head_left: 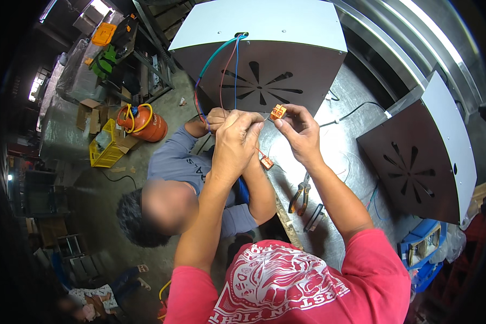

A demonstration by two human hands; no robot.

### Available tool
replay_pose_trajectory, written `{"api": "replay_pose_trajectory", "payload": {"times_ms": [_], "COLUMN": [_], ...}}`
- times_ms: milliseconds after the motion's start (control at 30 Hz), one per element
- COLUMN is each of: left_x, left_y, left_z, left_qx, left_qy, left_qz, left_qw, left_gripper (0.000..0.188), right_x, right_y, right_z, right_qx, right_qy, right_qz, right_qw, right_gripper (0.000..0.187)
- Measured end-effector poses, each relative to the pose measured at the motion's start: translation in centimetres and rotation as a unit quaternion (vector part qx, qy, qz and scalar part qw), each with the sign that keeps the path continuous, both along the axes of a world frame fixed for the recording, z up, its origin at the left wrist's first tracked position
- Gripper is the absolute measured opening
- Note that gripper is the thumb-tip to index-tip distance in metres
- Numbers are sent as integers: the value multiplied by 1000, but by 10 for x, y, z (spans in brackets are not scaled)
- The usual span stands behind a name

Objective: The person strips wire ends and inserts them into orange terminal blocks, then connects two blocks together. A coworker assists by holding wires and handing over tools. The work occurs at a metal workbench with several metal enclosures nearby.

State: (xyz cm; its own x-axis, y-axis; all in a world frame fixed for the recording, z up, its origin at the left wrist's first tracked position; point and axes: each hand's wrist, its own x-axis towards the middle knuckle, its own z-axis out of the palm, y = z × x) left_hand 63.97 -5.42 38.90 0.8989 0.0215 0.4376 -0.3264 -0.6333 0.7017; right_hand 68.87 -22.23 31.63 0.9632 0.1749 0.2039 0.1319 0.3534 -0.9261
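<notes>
Between the thumb and fingers of my right hand is a small orange terminal block. My left hand is closed beside it in a pinch, with a thin wire running from its fingertips toward the block. Just behind my left hand, a co-worker's hand is close to the red, blue and green wires that hang from a hole in the metal cabinet. A second orange terminal block on red wire hangs below my hands, near the co-worker's forearm.
On the metal table lie pliers and a dark hand tool. Another cabinet stands right, above a blue crate. The co-worker in grey crouches left; beyond are an orange gas cylinder and yellow crate.
</notes>
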Motion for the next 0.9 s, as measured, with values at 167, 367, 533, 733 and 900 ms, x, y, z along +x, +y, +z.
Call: {"api": "replay_pose_trajectory", "payload": {"times_ms": [167, 367, 533, 733, 900], "left_x": [-2, -3, -1, -1, -2], "left_y": [-4, -4, -2, -3, -1], "left_z": [1, -2, -6, -9, -8], "left_qx": [-4, -20, -69, -83, -78], "left_qy": [-9, -18, -7, 4, -8], "left_qz": [6, 30, 56, 50, 47], "left_qw": [1000, 999, 996, 995, 996], "left_gripper": [10, 11, 12, 12, 12], "right_x": [2, 5, 12, 7, 7], "right_y": [4, -2, -9, -3, -1], "right_z": [4, 6, -3, -10, -6], "right_qx": [-49, 47, 327, 343, 339], "right_qy": [-35, 109, 336, 353, 351], "right_qz": [-15, 60, 212, 184, 175], "right_qw": [998, 991, 858, 851, 855], "right_gripper": [40, 41, 36, 33, 35]}}
